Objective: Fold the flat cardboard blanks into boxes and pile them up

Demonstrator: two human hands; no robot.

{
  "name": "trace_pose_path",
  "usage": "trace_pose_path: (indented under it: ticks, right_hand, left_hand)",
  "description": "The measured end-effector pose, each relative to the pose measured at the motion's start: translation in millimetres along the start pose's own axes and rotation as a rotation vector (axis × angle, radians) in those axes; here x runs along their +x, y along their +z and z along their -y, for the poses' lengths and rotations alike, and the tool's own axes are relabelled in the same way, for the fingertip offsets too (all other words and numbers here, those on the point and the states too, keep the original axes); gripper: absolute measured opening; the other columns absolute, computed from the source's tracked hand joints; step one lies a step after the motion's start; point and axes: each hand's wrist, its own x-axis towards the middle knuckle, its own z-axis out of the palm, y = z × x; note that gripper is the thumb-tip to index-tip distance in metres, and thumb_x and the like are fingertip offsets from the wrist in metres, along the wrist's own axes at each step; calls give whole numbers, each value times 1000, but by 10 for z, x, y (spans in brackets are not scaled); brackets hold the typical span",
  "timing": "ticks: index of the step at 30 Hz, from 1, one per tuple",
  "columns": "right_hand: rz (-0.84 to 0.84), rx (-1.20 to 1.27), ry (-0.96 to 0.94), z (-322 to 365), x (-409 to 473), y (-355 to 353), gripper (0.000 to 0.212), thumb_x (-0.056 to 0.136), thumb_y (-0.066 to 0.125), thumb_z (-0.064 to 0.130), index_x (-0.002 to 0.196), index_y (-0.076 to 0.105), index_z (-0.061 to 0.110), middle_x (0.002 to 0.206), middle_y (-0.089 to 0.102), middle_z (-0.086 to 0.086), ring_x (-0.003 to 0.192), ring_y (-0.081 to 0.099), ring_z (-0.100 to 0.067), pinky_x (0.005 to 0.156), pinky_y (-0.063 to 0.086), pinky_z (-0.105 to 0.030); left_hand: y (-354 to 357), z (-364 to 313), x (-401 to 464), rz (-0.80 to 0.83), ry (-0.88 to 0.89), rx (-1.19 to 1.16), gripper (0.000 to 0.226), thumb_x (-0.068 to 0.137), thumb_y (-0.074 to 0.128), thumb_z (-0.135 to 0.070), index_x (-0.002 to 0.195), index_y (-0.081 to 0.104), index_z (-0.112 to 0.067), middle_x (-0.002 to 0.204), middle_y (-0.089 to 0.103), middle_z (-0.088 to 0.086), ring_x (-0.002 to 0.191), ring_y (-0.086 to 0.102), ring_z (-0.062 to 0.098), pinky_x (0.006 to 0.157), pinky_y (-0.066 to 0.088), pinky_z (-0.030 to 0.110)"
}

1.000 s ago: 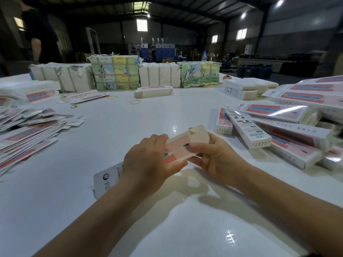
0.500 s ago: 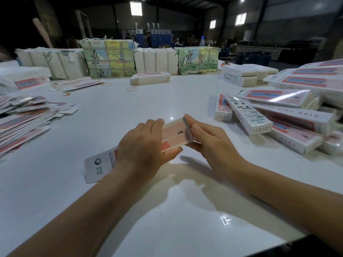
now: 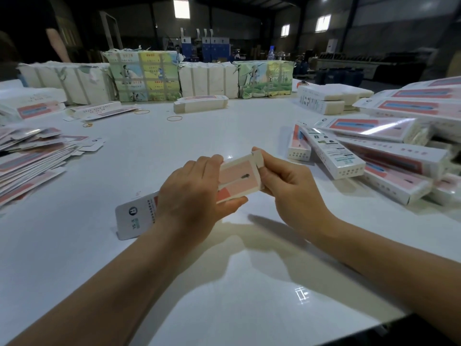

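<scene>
We hold one half-formed box (image 3: 237,179) above the white table (image 3: 149,156), our left hand (image 3: 192,196) wrapped round its middle, our right hand (image 3: 291,193) pinching the end flap (image 3: 257,158), which likely needs tucking in next, then piling with the finished boxes (image 3: 389,156) beyond our right hand

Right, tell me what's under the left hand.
The left hand grips the box being folded; its white printed end sticks out beneath the wrist. The middle stretch is covered by the hand.

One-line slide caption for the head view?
Both hands fold a box over the white table.
</scene>
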Motion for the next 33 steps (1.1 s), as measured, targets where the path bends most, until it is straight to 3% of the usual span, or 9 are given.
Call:
trace_pose_path:
  ticks: [2, 8, 11, 13, 17, 22, 27, 30, 33]
  right_hand:
    - [-4, -104, -28, 5, -15, 7, 44, 99, 44, 10, 93, 67, 47, 97, 69, 6, 95, 62, -23, 90, 50, -46]
    - [42, -221, -33, 7, -60, 19, 34, 86, 36, 11, 110, 58, 19, 96, 63, -10, 87, 57, -27, 79, 44, -41]
    - [110, -341, -25, 1, -83, 73, 37, 88, 40, 20, 121, 53, 12, 80, 63, 5, 73, 58, -9, 66, 45, -18]
    - [122, -422, -10, -19, -99, 120, 51, 90, 49, 18, 140, 38, 13, 97, 62, 10, 84, 58, -1, 75, 42, -11]
    - [185, -288, 44, -17, -103, 111, 68, 92, 52, 13, 151, 18, 20, 145, 42, 8, 123, 50, -12, 107, 37, -29]
    - [156, -131, 99, -26, -57, 86, 51, 96, 47, 11, 144, 33, 22, 115, 52, 37, 119, 51, -13, 99, 37, -17]
    - [222, -272, 43, -64, -93, 103, 63, 93, 51, 18, 149, 24, 27, 142, 47, 12, 120, 52, -15, 108, 38, -33]
    - [280, -343, -21, -48, -92, 84, 59, 89, 55, 12, 143, 34, 28, 132, 52, 16, 115, 51, -8, 94, 40, -8]
    - [226, -586, -187, -34, -53, 61, 81, 86, 62, 14, 149, 13, 24, 153, 24, 4, 138, 20, -7, 103, 12, 1]
  left_hand:
    - [-4, -11, -1, 23, -5, 17, 68, 63, 71, -49, 106, 64, 2, 86, 67, 16, 66, 62, 34, 53, 49, 34]
    - [-41, -52, 6, 91, -17, 66, 66, 65, 72, -50, 104, 65, 4, 82, 66, 17, 63, 62, 34, 52, 49, 34]
    - [-67, -95, 15, 92, -27, 146, 62, 76, 53, -54, 96, 67, 3, 73, 64, 14, 57, 60, 31, 47, 44, 29]
    - [-71, -112, 11, 96, -27, 190, 61, 77, 47, -53, 94, 67, 2, 71, 64, 13, 55, 59, 30, 45, 43, 27]
    - [-69, -104, 10, 106, -61, 156, 62, 65, 61, -49, 96, 66, 4, 72, 63, 16, 56, 60, 32, 44, 44, 30]
    - [-71, -50, 29, 99, -185, 26, 77, 74, 41, -68, 115, 59, -5, 95, 65, 12, 80, 61, 35, 58, 44, 36]
    - [-54, 18, 15, 123, -190, 16, 74, 73, 45, -63, 123, 53, -9, 106, 62, 9, 90, 58, 31, 64, 39, 34]
    - [-94, 133, 15, 176, -139, 20, 67, 76, 55, -61, 124, 51, -15, 110, 62, 5, 92, 57, 27, 65, 36, 30]
    - [-153, 250, 49, 259, -80, 28, 68, 74, 55, -66, 126, 48, -22, 111, 61, -2, 82, 52, 19, 65, 42, 30]
